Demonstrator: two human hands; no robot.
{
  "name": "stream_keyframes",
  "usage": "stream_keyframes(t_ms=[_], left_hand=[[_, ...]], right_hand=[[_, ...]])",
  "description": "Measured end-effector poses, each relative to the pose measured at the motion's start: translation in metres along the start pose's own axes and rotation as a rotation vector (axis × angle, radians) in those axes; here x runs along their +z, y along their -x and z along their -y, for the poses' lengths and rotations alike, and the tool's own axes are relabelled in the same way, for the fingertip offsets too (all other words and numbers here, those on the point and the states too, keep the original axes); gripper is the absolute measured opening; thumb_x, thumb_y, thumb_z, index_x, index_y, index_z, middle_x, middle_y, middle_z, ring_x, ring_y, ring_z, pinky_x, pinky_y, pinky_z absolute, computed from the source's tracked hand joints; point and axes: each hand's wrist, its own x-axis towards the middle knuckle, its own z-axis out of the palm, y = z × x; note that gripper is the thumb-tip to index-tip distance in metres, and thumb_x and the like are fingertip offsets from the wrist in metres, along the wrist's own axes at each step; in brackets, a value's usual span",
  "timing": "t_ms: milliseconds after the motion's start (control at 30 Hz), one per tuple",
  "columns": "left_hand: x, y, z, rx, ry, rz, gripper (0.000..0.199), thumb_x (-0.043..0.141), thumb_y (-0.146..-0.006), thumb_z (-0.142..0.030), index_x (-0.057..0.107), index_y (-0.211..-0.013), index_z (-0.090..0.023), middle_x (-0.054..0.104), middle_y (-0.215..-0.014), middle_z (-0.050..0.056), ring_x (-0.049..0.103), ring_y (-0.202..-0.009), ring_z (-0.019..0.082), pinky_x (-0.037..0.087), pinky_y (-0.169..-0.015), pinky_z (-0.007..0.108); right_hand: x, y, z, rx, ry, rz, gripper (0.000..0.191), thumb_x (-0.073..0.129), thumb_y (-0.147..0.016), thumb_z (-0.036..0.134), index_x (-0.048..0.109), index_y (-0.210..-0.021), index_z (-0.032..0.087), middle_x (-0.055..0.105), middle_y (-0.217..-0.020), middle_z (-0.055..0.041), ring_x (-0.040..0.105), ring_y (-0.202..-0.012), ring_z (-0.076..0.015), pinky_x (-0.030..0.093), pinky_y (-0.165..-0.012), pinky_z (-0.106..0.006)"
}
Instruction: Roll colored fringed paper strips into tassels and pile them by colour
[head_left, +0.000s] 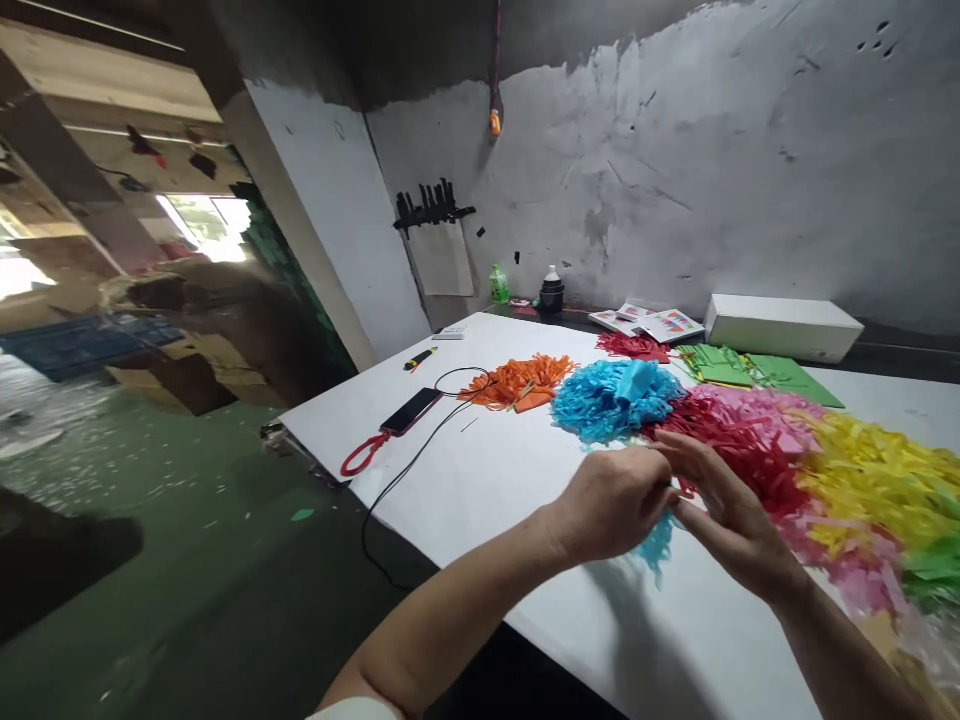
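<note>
My left hand (619, 500) is closed, its fingers curled around one end of a light blue fringed paper piece (656, 545) that hangs below it over the white table (517, 480). Touching it from the right, my right hand (731, 520) has its thumb and fingertips at the same spot, holding the piece as well. Just beyond the hands lies a heap of light blue fringed paper (619, 395), with dark red fringed paper (742, 445) beside it to the right.
Orange fringes (517, 382), pink fringes (769, 415) and yellow fringes (885, 475) lie on the table. A phone (412, 411) with a red strap, a black cable (416, 455) and a cutter (420, 359) are at the left. A white box (780, 327) stands by the wall.
</note>
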Motion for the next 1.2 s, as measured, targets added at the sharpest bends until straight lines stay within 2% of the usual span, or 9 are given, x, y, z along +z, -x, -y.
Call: stream_keyframes(t_ms=[133, 233, 367, 500, 667, 900, 1000, 1133, 1200], left_hand=[[0.009, 0.004, 0.000, -0.161, 0.354, -0.122, 0.014, 0.065, -0.085, -0.019, 0.058, -0.073, -0.017, 0.062, -0.070, 0.000, 0.055, -0.063, 0.013, 0.041, -0.059, 0.024], [0.014, 0.008, 0.004, -0.278, 0.607, -0.173, 0.020, 0.068, -0.085, -0.027, 0.059, -0.071, -0.016, 0.059, -0.064, -0.001, 0.051, -0.056, 0.010, 0.039, -0.053, 0.022], [0.025, 0.010, 0.005, -0.422, 0.952, -0.166, 0.035, 0.072, -0.080, -0.046, 0.058, -0.073, -0.015, 0.056, -0.060, -0.002, 0.051, -0.051, 0.009, 0.042, -0.048, 0.021], [0.040, 0.012, 0.004, -0.518, 1.161, -0.199, 0.049, 0.079, -0.069, -0.058, 0.059, -0.072, -0.014, 0.058, -0.062, -0.001, 0.052, -0.051, 0.009, 0.045, -0.046, 0.020], [0.052, 0.017, 0.005, -0.533, 1.117, -0.211, 0.049, 0.079, -0.071, -0.058, 0.060, -0.069, -0.013, 0.057, -0.061, -0.002, 0.049, -0.048, 0.006, 0.041, -0.043, 0.018], [0.068, 0.024, 0.010, -0.607, 1.281, -0.046, 0.051, 0.084, -0.065, -0.057, 0.058, -0.072, -0.013, 0.057, -0.062, -0.001, 0.052, -0.052, 0.009, 0.045, -0.048, 0.021], [0.077, 0.030, 0.011, -0.608, 1.103, -0.039, 0.045, 0.078, -0.073, -0.054, 0.057, -0.070, -0.014, 0.053, -0.061, -0.002, 0.047, -0.052, 0.009, 0.039, -0.046, 0.021], [0.089, 0.036, 0.010, -0.467, 0.716, -0.154, 0.032, 0.063, -0.088, -0.040, 0.054, -0.068, -0.017, 0.053, -0.065, 0.000, 0.046, -0.061, 0.013, 0.036, -0.056, 0.026], [0.095, 0.037, 0.010, -0.407, 0.604, -0.155, 0.030, 0.057, -0.090, -0.037, 0.052, -0.068, -0.018, 0.052, -0.065, 0.000, 0.045, -0.062, 0.014, 0.035, -0.058, 0.027]], right_hand=[[0.019, 0.006, 0.004, 0.038, -0.103, -0.088, 0.032, 0.053, -0.099, 0.033, 0.051, -0.130, 0.024, 0.066, -0.113, -0.0115, 0.068, -0.097, -0.0224, 0.059, -0.075, -0.028], [0.024, 0.013, 0.002, 0.032, -0.005, -0.168, 0.028, 0.058, -0.096, 0.035, 0.053, -0.122, 0.024, 0.067, -0.100, -0.0080, 0.068, -0.084, -0.0200, 0.059, -0.069, -0.026], [0.022, 0.019, 0.001, -0.128, 0.310, -0.252, 0.019, 0.060, -0.094, 0.029, 0.057, -0.112, 0.024, 0.067, -0.092, -0.0059, 0.068, -0.075, -0.0192, 0.056, -0.063, -0.026], [0.019, 0.024, -0.005, -0.301, 0.462, -0.262, 0.016, 0.056, -0.097, 0.018, 0.060, -0.111, 0.024, 0.069, -0.085, -0.0039, 0.068, -0.065, -0.0159, 0.054, -0.060, -0.024], [0.018, 0.029, -0.012, -0.289, 0.450, -0.204, 0.015, 0.055, -0.096, 0.014, 0.060, -0.107, 0.023, 0.069, -0.082, -0.0026, 0.068, -0.064, -0.0150, 0.052, -0.059, -0.023], [0.015, 0.043, -0.006, -0.114, 0.298, -0.111, 0.011, 0.049, -0.098, 0.016, 0.057, -0.099, 0.024, 0.061, -0.072, 0.0018, 0.060, -0.056, -0.0128, 0.048, -0.052, -0.021], [0.016, 0.050, -0.009, -0.094, 0.292, -0.084, 0.012, 0.047, -0.099, 0.016, 0.056, -0.101, 0.024, 0.062, -0.073, 0.0017, 0.060, -0.057, -0.0128, 0.048, -0.054, -0.020], [0.018, 0.059, -0.021, -0.089, 0.336, -0.118, 0.015, 0.045, -0.099, 0.015, 0.054, -0.106, 0.025, 0.065, -0.078, 0.0000, 0.063, -0.061, -0.0142, 0.050, -0.057, -0.021], [0.020, 0.063, -0.028, -0.066, 0.366, -0.143, 0.014, 0.045, -0.100, 0.016, 0.053, -0.107, 0.025, 0.066, -0.080, -0.0007, 0.066, -0.063, -0.0155, 0.051, -0.058, -0.023]])
